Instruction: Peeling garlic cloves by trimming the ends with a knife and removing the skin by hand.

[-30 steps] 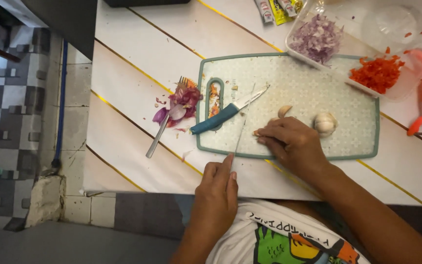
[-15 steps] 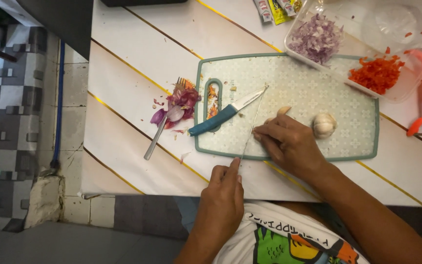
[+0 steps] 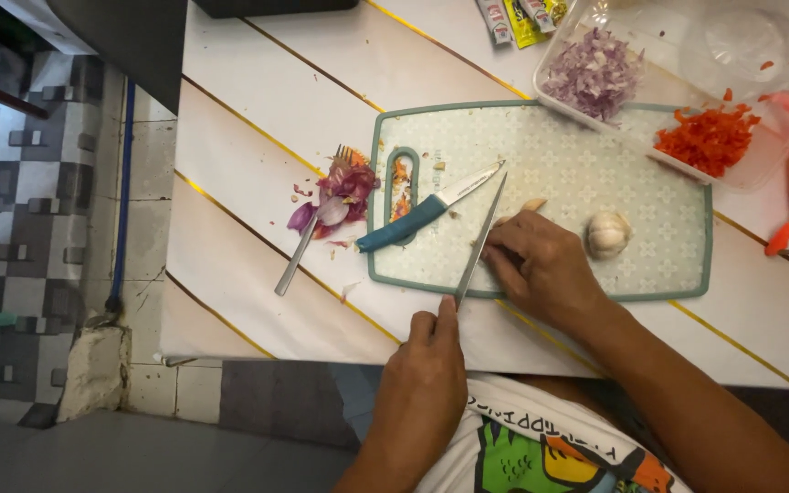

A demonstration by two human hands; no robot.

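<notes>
Left hand (image 3: 426, 365) gripping knife (image 3: 479, 242), blade angling onto cutting board (image 3: 541, 164); right hand (image 3: 541, 265) curling, pinning something hidden, beside garlic bulb (image 3: 607, 234).

A long slim steel knife (image 3: 479, 245) lies slanted over the pale green cutting board's (image 3: 541, 155) near edge.

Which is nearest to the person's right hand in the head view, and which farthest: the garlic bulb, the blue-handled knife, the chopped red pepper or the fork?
From the right hand:
1. Garlic bulb, just to its right on the cutting board.
2. Blue-handled knife, to its left on the board.
3. Chopped red pepper, up and right in a clear tub.
4. Fork, far left, off the board.
</notes>
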